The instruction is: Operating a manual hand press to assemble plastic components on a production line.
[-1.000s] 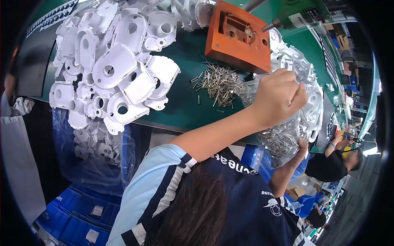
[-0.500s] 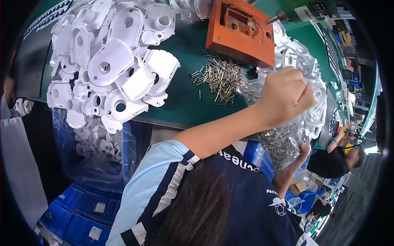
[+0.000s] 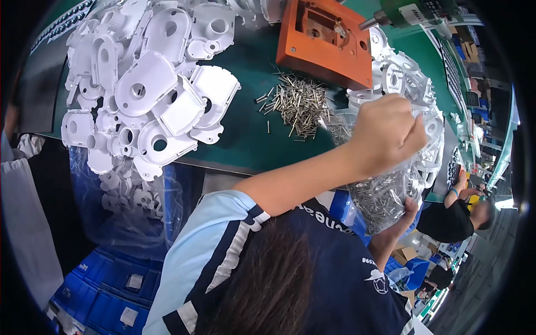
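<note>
My left hand (image 3: 388,134) is closed in a fist over the upper part of a clear plastic bag (image 3: 382,204), the film running out from under it; the fingertips are hidden. Inside the bag lie many thin metal pins. Lower down, my right hand (image 3: 406,215) grips the bag's right side, thumb on the outside and the other fingers mostly hidden. The bag's mouth reaches a loose heap of metal pins (image 3: 301,106) on the green work surface (image 3: 245,142).
An orange fixture block (image 3: 324,47) stands behind the pins, a green power tool (image 3: 407,14) beside it. White plastic housings (image 3: 146,84) are piled left, more white parts (image 3: 416,84) right. Below the left pile sits a lined blue bin (image 3: 125,223). A co-worker (image 3: 455,215) is at far right.
The whole view has shifted slightly, so the table things sit a little further left. Both hands keep their hold on the bag; the pin heap looks much the same.
</note>
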Available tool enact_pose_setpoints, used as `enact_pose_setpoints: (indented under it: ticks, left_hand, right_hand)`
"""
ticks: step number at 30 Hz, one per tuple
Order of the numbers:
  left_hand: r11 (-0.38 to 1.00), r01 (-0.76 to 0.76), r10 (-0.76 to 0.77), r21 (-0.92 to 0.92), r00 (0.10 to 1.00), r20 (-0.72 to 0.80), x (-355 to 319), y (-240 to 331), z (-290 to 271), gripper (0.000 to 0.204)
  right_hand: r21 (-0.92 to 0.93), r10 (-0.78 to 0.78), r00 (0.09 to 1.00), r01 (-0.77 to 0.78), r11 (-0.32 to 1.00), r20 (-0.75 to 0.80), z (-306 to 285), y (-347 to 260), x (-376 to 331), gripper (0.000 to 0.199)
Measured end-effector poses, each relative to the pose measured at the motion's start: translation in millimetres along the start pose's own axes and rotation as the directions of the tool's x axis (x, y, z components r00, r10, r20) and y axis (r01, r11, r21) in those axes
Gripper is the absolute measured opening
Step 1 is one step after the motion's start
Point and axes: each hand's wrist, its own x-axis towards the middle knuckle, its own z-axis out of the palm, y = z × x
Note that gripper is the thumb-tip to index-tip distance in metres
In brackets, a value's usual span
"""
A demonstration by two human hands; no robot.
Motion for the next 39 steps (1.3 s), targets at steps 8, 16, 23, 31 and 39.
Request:
enact_pose_setpoints:
  ticks: [8,16,23,31,39]
  left_hand:
    - [0.997,-0.043,0.041,0.056,0.999,0.029,-2,3,0,0.028]
    - [1.000,0.008,-0.009,0.008,0.999,0.049,-6,2,0,0.030]
    - [0.999,-0.033,0.033,-0.004,0.994,0.107,-3,9,4,0.031]
    - [0.987,-0.160,0.149,0.028,0.960,0.238,-1,17,14,0.031]
    - [0.929,-0.370,0.359,-0.017,0.888,0.289,33,41,23,0.029]
  right_hand:
    - [0.046,0.048,0.999,-0.048,0.998,-0.003,4,1,-5,0.066]
    - [0.052,0.082,0.996,-0.080,0.995,-0.033,4,7,-5,0.061]
    - [0.122,0.065,0.997,-0.071,0.990,0.049,-2,13,-9,0.059]
    - [0.202,0.190,0.979,-0.202,0.958,0.076,1,35,-3,0.061]
    - [0.231,0.198,0.949,-0.255,0.939,0.244,9,47,-2,0.060]
